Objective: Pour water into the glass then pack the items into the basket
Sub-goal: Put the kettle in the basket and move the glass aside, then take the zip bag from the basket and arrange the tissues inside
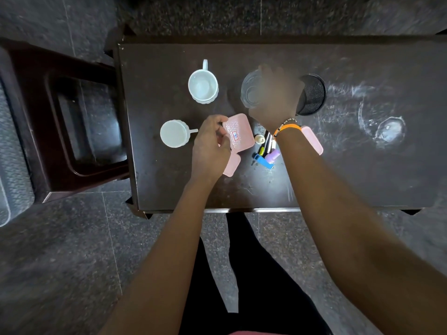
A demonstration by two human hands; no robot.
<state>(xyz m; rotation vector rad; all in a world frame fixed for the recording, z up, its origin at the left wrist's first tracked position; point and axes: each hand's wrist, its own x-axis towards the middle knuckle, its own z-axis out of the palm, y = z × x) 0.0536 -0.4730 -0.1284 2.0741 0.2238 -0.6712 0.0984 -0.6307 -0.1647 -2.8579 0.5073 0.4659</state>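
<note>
On the dark table (169, 184), my left hand (210, 146) grips a pink soap-box lid (238, 131) near the table's middle. Another pink piece (232, 165) lies just below that hand. My right hand (275, 95), blurred by motion, is over the right side of a clear glass (250, 89); whether it holds the glass I cannot tell. A black mesh basket (313, 93) stands right of the glass, partly hidden by the hand. A white cup (203, 84) stands upright at the back left, a second white cup (174, 133) upside down in front of it.
Small items lie under my right wrist: pens (267, 141), a purple bottle (273, 155), a blue piece (263, 162), a small cream bottle (260, 139) and a pink piece (314, 141). A dark wooden chair (72, 117) stands left of the table. White scuffs mark the table's right side.
</note>
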